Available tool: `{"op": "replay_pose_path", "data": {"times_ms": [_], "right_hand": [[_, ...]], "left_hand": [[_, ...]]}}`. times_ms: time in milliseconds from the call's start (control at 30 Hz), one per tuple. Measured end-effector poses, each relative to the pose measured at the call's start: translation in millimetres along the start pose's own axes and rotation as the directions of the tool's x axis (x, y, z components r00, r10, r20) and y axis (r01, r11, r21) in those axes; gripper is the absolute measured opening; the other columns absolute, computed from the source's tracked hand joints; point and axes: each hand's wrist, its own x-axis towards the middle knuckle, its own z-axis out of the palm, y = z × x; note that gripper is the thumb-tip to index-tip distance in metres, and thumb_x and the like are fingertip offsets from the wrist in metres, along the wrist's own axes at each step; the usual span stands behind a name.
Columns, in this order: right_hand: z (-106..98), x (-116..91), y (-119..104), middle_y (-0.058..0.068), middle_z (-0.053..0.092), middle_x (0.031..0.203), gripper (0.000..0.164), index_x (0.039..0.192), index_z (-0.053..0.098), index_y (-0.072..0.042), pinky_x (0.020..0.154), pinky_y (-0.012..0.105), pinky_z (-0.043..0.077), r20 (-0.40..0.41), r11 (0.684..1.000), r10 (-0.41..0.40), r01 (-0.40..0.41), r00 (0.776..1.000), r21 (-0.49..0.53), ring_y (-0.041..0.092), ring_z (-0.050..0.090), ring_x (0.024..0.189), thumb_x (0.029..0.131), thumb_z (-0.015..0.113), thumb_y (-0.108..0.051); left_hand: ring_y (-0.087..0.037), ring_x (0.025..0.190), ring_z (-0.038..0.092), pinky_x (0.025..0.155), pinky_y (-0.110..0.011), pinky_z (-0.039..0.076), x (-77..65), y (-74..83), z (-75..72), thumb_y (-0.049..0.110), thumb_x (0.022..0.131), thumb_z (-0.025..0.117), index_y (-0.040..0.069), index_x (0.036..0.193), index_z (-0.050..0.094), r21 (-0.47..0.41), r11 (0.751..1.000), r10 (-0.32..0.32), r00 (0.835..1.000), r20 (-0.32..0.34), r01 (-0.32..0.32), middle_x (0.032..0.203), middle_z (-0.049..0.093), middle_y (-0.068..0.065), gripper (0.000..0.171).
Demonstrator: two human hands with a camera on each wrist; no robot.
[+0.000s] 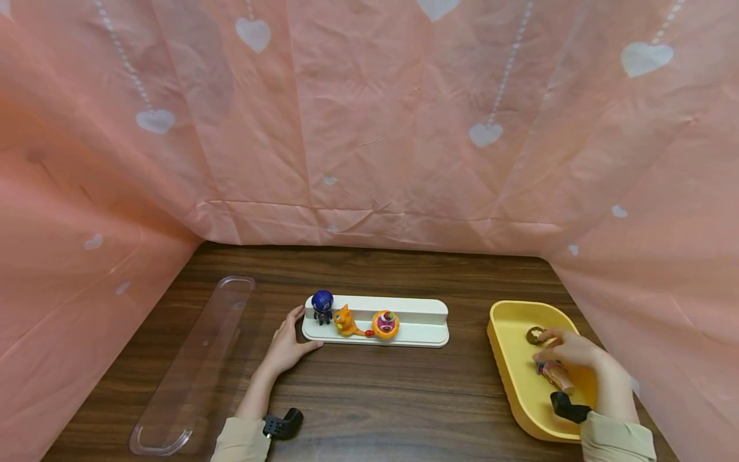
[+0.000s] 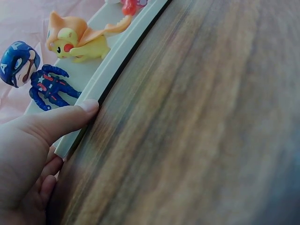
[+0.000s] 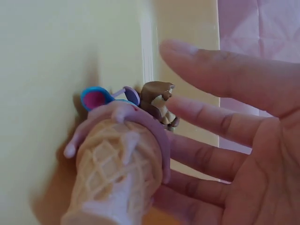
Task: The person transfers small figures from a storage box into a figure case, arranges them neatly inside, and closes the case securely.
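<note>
Tan, waffle-ridged toy cone [image 3: 115, 176] beside right hand [image 1: 577, 351] in rounded yellow tray [image 1: 519, 375].

White stepped stand [image 1: 424, 332], held at left end; pink-topped waffle-cone toy [image 3: 117, 168] beside brown figure [image 3: 153, 99] in yellow tray [image 1: 516, 372].

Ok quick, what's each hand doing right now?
Left hand: holding the stand by its end.
Right hand: open beside the cone, gripping nothing.

We see a brown wood-grain table [image 1: 404, 398]. On it lie a clear cover [image 1: 196, 369] lower left, white stand [image 1: 424, 333] lower centre, yellow tray [image 1: 516, 359] lower right.
</note>
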Motion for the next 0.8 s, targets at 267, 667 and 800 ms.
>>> {"op": "replay_pose_path", "data": {"times_ms": [267,667,800], "right_hand": [[2.6,2.7,2.3,0.008,0.067,0.085,0.049,0.12,0.034,0.022,0.056,0.026,0.049,0.085,0.997,-0.003,-0.004,0.996,0.083,0.012,0.059,0.058,0.091,0.062,-0.005],[2.7,3.8,3.7,0.01,0.065,0.078,0.038,0.118,0.036,0.023,0.059,0.028,0.051,0.063,0.999,0.006,-0.008,0.998,0.037,0.019,0.064,0.063,0.09,0.055,0.005],[4.6,3.8,3.5,0.008,0.062,0.075,0.037,0.116,0.04,0.021,0.054,0.023,0.047,0.034,1.0,0.026,-0.027,0.999,0.006,0.014,0.06,0.059,0.088,0.057,0.004]], "left_hand": [[-0.047,0.135,0.034,0.108,-0.063,0.023,-0.5,-1.1,0.5,0.023,0.076,0.085,-0.007,0.145,0.029,0.011,1.0,0.014,1.0,-0.011,-0.014,0.145,0.044,-0.028,0.094],[-0.046,0.137,0.033,0.109,-0.062,0.022,-0.9,-0.2,-0.5,0.024,0.077,0.084,-0.006,0.146,0.028,0.001,1.0,0.012,1.0,-0.002,-0.012,0.146,0.043,-0.027,0.094],[-0.046,0.137,0.032,0.109,-0.062,0.022,-1.1,0.3,-1.0,0.024,0.077,0.084,-0.006,0.146,0.028,0.0,1.0,0.008,1.0,0.002,-0.008,0.146,0.043,-0.027,0.094]]}}
